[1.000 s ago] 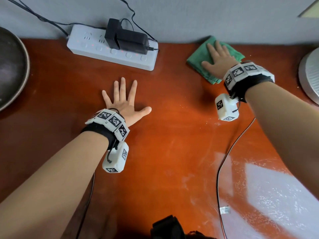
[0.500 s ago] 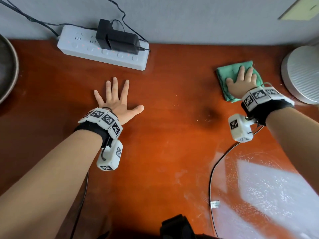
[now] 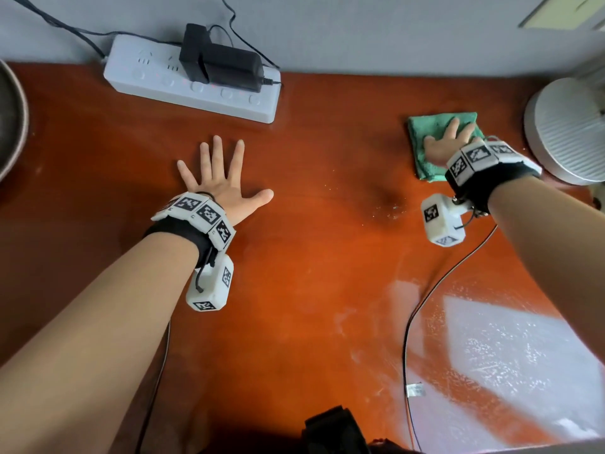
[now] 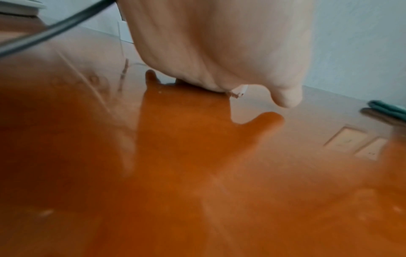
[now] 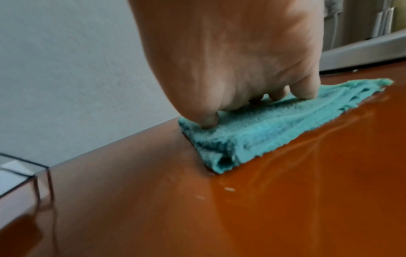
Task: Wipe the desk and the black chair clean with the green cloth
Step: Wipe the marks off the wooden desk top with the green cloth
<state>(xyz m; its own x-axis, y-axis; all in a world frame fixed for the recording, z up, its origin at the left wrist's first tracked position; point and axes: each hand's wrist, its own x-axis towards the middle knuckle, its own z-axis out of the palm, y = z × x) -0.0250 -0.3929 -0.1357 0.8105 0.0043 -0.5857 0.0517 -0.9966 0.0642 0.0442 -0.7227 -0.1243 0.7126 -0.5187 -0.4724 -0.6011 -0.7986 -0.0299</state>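
The right hand (image 3: 447, 142) lies palm down on the folded green cloth (image 3: 425, 132), its fingers (image 5: 304, 90) fairly straight and pressing the cloth flat against the red-brown surface (image 3: 311, 273); nothing is curled round or pinched. In the right wrist view the fingertips dent the pile of the cloth (image 5: 263, 132), whose folded corner sticks out toward the camera from under the palm, while its thin far edge runs out past the little finger. The cloth sits toward the far right of the surface, short of the grey wall beyond the fingertips. Just beyond the little-finger side of that hand stands a round white ribbed device (image 3: 563, 126), near the cloth but not touching it. The left hand (image 3: 219, 181) rests flat on the bare surface, fingers spread wide and straight, thumb out toward the right hand, holding nothing; the left wrist view shows its heel (image 4: 219, 52) on the glossy surface with its reflection beneath. Beyond its fingertips a white power strip (image 3: 193, 83) lies along the wall with a black adapter (image 3: 222, 67) plugged in. Well off its little-finger side shows the rim of a dark round bowl (image 3: 19, 126). A thin cable (image 3: 422, 303) trails across the surface behind the right wrist, beside a pale, streaky glare patch.
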